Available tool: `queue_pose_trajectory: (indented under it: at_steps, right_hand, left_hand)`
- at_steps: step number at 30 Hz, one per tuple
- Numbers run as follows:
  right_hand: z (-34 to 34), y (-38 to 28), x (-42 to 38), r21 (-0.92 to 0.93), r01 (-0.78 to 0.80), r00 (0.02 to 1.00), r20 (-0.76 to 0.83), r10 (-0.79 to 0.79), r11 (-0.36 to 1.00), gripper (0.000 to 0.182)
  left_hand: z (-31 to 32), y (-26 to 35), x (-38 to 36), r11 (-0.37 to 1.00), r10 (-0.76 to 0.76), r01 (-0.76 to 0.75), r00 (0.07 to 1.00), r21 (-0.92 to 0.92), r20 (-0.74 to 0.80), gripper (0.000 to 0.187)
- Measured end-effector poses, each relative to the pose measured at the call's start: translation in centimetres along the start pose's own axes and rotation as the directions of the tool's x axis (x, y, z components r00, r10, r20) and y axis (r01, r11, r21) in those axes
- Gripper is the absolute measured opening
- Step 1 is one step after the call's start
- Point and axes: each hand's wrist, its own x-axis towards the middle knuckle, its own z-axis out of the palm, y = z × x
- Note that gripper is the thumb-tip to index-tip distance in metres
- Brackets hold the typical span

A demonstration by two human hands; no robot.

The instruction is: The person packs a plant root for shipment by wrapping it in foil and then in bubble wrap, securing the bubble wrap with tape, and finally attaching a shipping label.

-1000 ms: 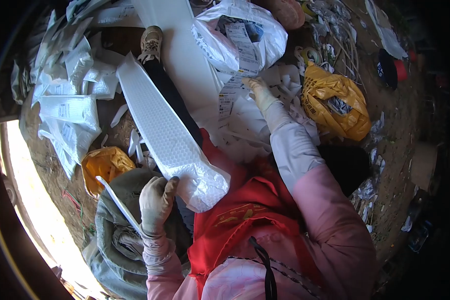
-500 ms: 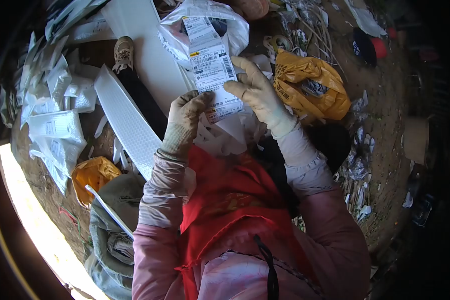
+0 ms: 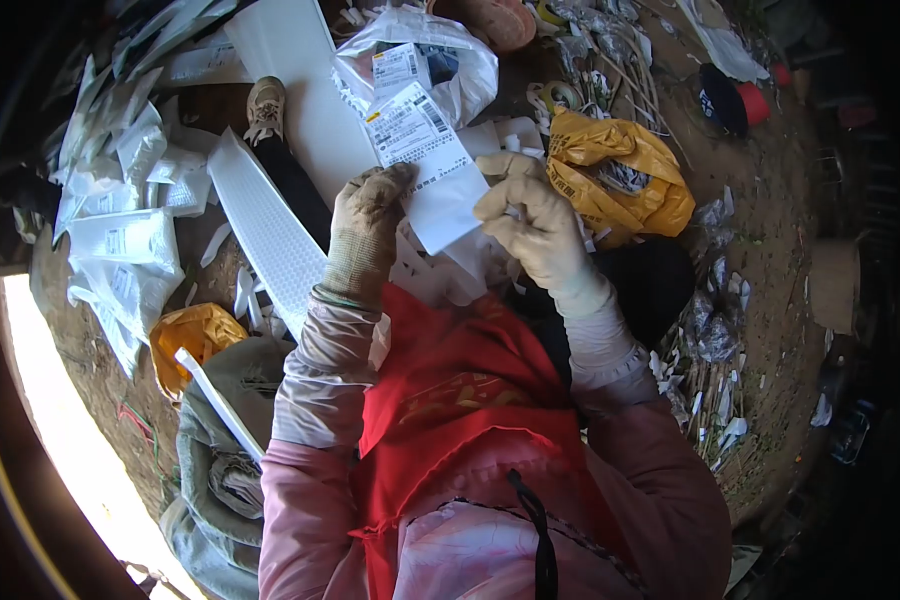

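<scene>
My left hand (image 3: 370,205), in a soiled work glove, pinches the left edge of a white printed shipping label (image 3: 415,130). The label tilts to the left, and its lower part is blank. At its right edge is my gloved right hand (image 3: 535,220), fingers curled together; a small pale bit shows among them, and I cannot make out what it is. Just beyond the label stands an open white plastic sack (image 3: 475,70), with another printed label (image 3: 398,68) at its mouth and dark contents inside. White paper scraps (image 3: 460,275) lie below my hands.
Clear plastic mailers (image 3: 125,250) are piled at left, near a long bubble-wrap strip (image 3: 270,235) and a white sheet (image 3: 290,60). A yellow bag (image 3: 660,190) lies at right, with a tape roll (image 3: 560,95) above it. Another yellow bag (image 3: 195,340) sits at lower left. Scraps litter the ground.
The label has tilted left, and its lower part now shows blank instead of print. My right hand has moved slightly right and down, its fingers more curled. The view has shifted slightly.
</scene>
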Motion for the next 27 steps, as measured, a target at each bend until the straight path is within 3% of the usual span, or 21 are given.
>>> queue_pose_trajectory:
  at_steps: [1, 2, 3, 4, 5, 6, 8, 9, 10, 11, 12, 13, 14, 16, 18, 19, 20, 22, 23, 26, 27]
  right_hand:
    - [-0.6, -2.2, 0.0, 0.116, 0.029, 0.998, -0.051, -0.023, 0.993, 0.018]
    - [-1.4, -4.0, 0.2, 0.423, 0.097, 0.988, -0.150, -0.036, 0.901, 0.016]
    - [-3.0, -5.3, 0.7, 0.597, 0.179, 0.979, -0.185, -0.083, 0.782, 0.018]
    - [-4.7, -6.0, 1.0, 0.561, 0.334, 0.942, -0.192, -0.274, 0.757, 0.027]
    - [-8.0, -6.1, 1.3, 0.662, 0.321, 0.945, -0.176, -0.277, 0.677, 0.034]
    - [-8.7, -6.6, 2.0, 0.673, 0.308, 0.951, -0.195, -0.240, 0.672, 0.038]
    - [-8.1, -8.5, 3.4, 0.616, 0.280, 0.951, -0.281, -0.127, 0.736, 0.042]
    - [-7.0, -8.9, 4.1, 0.547, 0.251, 0.936, -0.349, -0.055, 0.799, 0.042]
    - [-6.5, -7.9, 5.2, 0.580, 0.168, 0.934, -0.352, 0.059, 0.797, 0.058]
    - [-5.2, -6.4, 6.7, 0.590, 0.118, 0.969, -0.244, 0.037, 0.799, 0.057]
    - [-3.1, -5.0, 8.1, 0.594, 0.066, 0.991, -0.133, 0.017, 0.802, 0.057]
    - [0.0, -4.0, 9.1, 0.459, -0.002, 0.995, -0.084, 0.046, 0.888, 0.054]
    - [3.7, -3.1, 10.0, 0.308, -0.058, 0.996, -0.040, 0.074, 0.950, 0.052]
    - [11.4, -1.4, 12.1, 0.433, -0.241, 0.959, 0.243, 0.145, 0.869, 0.050]
    - [19.4, 4.1, 13.0, 0.046, -0.154, 0.944, 0.301, 0.134, 0.987, 0.053]
    - [22.8, 7.8, 12.6, -0.251, -0.082, 0.925, 0.340, 0.167, 0.964, 0.050]
    - [25.0, 10.4, 12.3, -0.521, 0.015, 0.908, 0.365, 0.208, 0.853, 0.048]
    - [26.9, 10.9, 11.9, -0.792, 0.161, 0.825, 0.436, 0.361, 0.589, 0.053]
    - [27.8, 11.0, 11.5, -0.871, 0.250, 0.784, 0.439, 0.440, 0.423, 0.056]
    - [28.6, 11.4, 9.6, -0.656, 0.578, 0.708, 0.699, 0.102, 0.486, 0.062]
    - [28.7, 11.8, 8.8, -0.563, 0.603, 0.590, 0.792, 0.159, 0.565, 0.066]
  left_hand:
    - [-0.3, 0.0, 0.5, 0.976, -0.129, 0.119, 0.991, -0.185, -0.044, 0.027]
    - [-0.9, -0.1, 0.9, 0.989, -0.143, 0.141, 0.987, -0.033, -0.073, 0.028]
    - [-1.6, -0.2, 1.2, 0.979, -0.157, 0.170, 0.982, 0.115, -0.107, 0.028]
    - [-2.4, -0.3, 1.2, 0.945, -0.168, 0.200, 0.976, 0.258, -0.141, 0.029]
    - [-3.2, -0.6, 0.8, 0.845, -0.107, 0.142, 0.989, 0.515, -0.098, 0.033]
    - [-5.6, -2.7, 0.8, 0.762, -0.028, -0.019, 0.998, 0.648, 0.062, 0.045]
    - [-5.1, 1.9, -3.0, 0.529, -0.190, 0.064, 0.981, 0.846, 0.044, 0.058]
    - [-6.0, 1.7, -4.8, 0.531, -0.067, -0.098, 0.985, 0.842, 0.157, 0.066]
    - [-7.1, 1.2, -6.0, 0.402, 0.101, -0.375, 0.925, 0.835, 0.366, 0.066]
    - [-7.6, 0.0, -7.2, 0.253, 0.162, -0.523, 0.852, 0.814, 0.498, 0.060]
    - [-7.6, -0.4, -8.3, 0.283, 0.086, -0.536, 0.840, 0.796, 0.535, 0.045]
    - [-6.9, -0.8, -8.8, 0.319, 0.079, -0.569, 0.813, 0.758, 0.577, 0.030]
    - [-5.4, 0.2, -9.0, 0.325, 0.056, -0.490, 0.864, 0.808, 0.501, 0.030]
    - [-4.1, -2.4, -8.9, 0.363, 0.005, -0.392, 0.908, 0.845, 0.419, 0.041]
    - [-2.6, -3.9, -8.2, 0.284, -0.147, -0.345, 0.906, 0.894, 0.397, 0.043]
    - [-2.2, -4.5, -8.0, 0.280, -0.205, -0.303, 0.908, 0.911, 0.365, 0.037]
    - [-1.7, -4.1, -8.1, 0.449, -0.211, -0.145, 0.942, 0.882, 0.262, 0.035]
    - [-2.7, -4.9, -8.3, 0.559, -0.094, -0.211, 0.945, 0.802, 0.314, 0.039]
    - [-2.9, -5.3, -8.7, 0.558, -0.111, -0.170, 0.955, 0.813, 0.276, 0.042]
    - [-3.0, -5.8, -8.5, 0.584, -0.189, -0.081, 0.954, 0.807, 0.233, 0.048]
    - [-3.1, -5.5, -8.2, 0.611, -0.236, -0.076, 0.933, 0.788, 0.273, 0.049]
